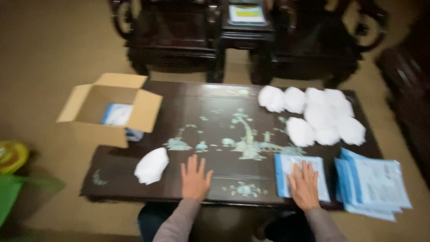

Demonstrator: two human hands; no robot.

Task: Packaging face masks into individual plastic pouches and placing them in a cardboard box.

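Dark inlaid table (215, 130) filled the blurred view. Left hand (195, 178) lay flat, fingers spread, on bare wood, a small white mask stack (152, 166) just to its left. Right hand (303, 185) pressed spread on a blue-edged pouch (298, 175); more pouches (374, 183) lay to its right. Beyond it, many masks (318, 115) looked unpacked, while the cardboard box (112, 107) held one packet (117, 114).

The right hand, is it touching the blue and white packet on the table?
Touching. The head view shows the right hand lying flat on the blue and white packet, fingers spread over it, with no gap.
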